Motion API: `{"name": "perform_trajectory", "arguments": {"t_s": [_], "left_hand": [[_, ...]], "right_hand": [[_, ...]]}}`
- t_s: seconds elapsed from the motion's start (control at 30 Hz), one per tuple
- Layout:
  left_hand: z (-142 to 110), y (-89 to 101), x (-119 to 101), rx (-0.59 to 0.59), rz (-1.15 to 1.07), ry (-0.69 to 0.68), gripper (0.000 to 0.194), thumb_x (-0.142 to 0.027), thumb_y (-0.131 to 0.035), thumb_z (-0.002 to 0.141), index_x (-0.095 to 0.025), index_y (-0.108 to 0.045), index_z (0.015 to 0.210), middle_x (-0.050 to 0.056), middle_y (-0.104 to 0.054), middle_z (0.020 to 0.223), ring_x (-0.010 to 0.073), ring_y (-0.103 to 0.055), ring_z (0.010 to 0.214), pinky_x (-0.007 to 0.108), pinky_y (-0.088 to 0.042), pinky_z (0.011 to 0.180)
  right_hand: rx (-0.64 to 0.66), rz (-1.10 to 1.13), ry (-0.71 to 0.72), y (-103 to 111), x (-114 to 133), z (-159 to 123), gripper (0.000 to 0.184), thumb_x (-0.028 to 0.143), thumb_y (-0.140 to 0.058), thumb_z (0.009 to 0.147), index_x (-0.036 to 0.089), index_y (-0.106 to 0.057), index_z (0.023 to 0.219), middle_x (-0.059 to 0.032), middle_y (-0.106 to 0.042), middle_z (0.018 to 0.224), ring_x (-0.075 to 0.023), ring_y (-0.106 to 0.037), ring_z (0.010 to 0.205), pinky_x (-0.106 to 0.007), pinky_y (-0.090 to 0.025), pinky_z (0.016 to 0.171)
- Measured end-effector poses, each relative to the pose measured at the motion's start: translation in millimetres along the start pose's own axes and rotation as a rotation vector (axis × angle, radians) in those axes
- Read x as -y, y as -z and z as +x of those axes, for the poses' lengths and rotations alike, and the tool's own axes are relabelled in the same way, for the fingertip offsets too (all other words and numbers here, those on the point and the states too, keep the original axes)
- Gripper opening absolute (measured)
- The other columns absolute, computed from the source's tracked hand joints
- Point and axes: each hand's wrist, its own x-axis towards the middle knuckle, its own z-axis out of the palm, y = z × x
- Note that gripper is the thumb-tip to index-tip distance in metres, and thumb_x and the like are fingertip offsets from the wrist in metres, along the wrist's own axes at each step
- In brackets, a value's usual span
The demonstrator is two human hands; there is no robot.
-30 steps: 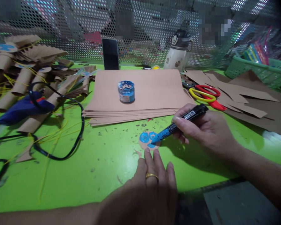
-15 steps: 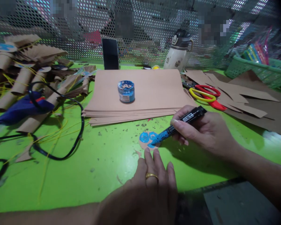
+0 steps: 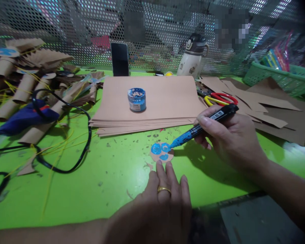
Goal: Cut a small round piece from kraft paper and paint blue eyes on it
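A small round brown paper disc (image 3: 161, 152) with blue paint blobs lies on the green table (image 3: 112, 176). My right hand (image 3: 231, 139) grips a black marker-like tool (image 3: 205, 127) whose blue-smeared tip touches the disc's upper right edge. My left hand (image 3: 165, 200), with a gold ring, lies flat with fingers stretched out, fingertips pressing the disc's near edge. A small jar of blue paint (image 3: 137, 99) stands on a stack of brown paper sheets (image 3: 152, 101) behind the disc.
Red and yellow scissors (image 3: 220, 100) and brown paper offcuts (image 3: 269, 108) lie at right, near a green basket (image 3: 282, 78). Cardboard rolls (image 3: 22, 91), a blue glue gun (image 3: 25, 118) and black cable (image 3: 73, 152) crowd the left. A phone (image 3: 120, 59) and bottle (image 3: 193, 56) lean on a mesh wall.
My right hand has shifted right and up, moving the tool's tip from the disc's lower right part to its upper right edge. My left hand has stayed put.
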Motion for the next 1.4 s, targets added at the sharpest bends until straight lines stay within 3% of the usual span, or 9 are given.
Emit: {"name": "perform_trajectory", "arguments": {"t_s": [0.07, 0.2, 0.67, 0.9, 1.07, 1.4], "left_hand": [[0.2, 1.5, 0.4, 0.055, -0.018, 0.009, 0.040, -0.017, -0.037, 0.091, 0.000, -0.057, 0.121, 0.025, -0.069, 0.114, 0.0353, -0.070, 0.103, 0.045, -0.055, 0.081], [-0.5, 3.1, -0.1, 0.017, -0.014, 0.010, 0.039, -0.016, -0.034, 0.092, 0.000, -0.057, 0.119, 0.025, -0.070, 0.110, 0.0341, -0.071, 0.099, 0.045, -0.056, 0.079], [-0.6, -1.9, -2.1, 0.056, -0.010, 0.058, 0.040, -0.015, -0.031, 0.094, -0.003, -0.056, 0.121, 0.022, -0.069, 0.115, 0.0333, -0.070, 0.104, 0.044, -0.053, 0.083], [-4.5, -7.7, -5.0, -0.037, 0.000, 0.017, 0.042, -0.022, -0.033, 0.094, 0.000, -0.057, 0.121, 0.025, -0.070, 0.112, 0.0309, -0.072, 0.096, 0.045, -0.052, 0.081], [-6.0, -9.5, -4.6, -0.040, -0.011, 0.025, 0.044, -0.029, -0.039, 0.094, 0.000, -0.056, 0.122, 0.027, -0.069, 0.112, 0.0324, -0.071, 0.096, 0.046, -0.049, 0.082], [-3.3, -3.2, -5.0, -0.003, -0.011, 0.068, 0.041, -0.013, -0.025, 0.094, -0.002, -0.057, 0.119, 0.022, -0.071, 0.110, 0.0318, -0.072, 0.096, 0.042, -0.053, 0.077]], "right_hand": [[-0.009, 0.003, 0.009, -0.1, 0.1, 0.3, 0.018, 0.035, -0.067, 0.089, 0.020, -0.061, 0.082, 0.0017, -0.060, 0.056, -0.0125, -0.054, 0.044, -0.026, -0.042, 0.041], [-0.003, -0.020, 0.041, -1.6, 0.7, 0.4, 0.017, 0.033, -0.068, 0.088, 0.021, -0.063, 0.078, 0.0025, -0.058, 0.054, -0.0122, -0.054, 0.044, -0.024, -0.040, 0.038], [0.076, -0.045, 0.048, -4.0, -2.9, 0.0, 0.016, 0.034, -0.067, 0.089, 0.022, -0.061, 0.079, 0.0044, -0.059, 0.051, -0.0107, -0.050, 0.040, -0.023, -0.039, 0.038], [0.128, -0.028, -0.002, -6.5, 2.4, -0.2, 0.026, 0.046, -0.072, 0.083, 0.024, -0.061, 0.076, 0.0031, -0.060, 0.051, -0.0120, -0.051, 0.041, -0.026, -0.042, 0.040], [0.129, -0.034, -0.005, -6.0, 1.6, -0.5, 0.025, 0.043, -0.072, 0.085, 0.022, -0.061, 0.078, 0.0031, -0.061, 0.051, -0.0112, -0.052, 0.041, -0.024, -0.043, 0.040], [0.117, -0.014, -0.009, -5.9, 1.2, 0.8, 0.019, 0.036, -0.069, 0.087, 0.021, -0.061, 0.078, 0.0037, -0.061, 0.051, -0.0110, -0.052, 0.041, -0.023, -0.042, 0.040]]}}
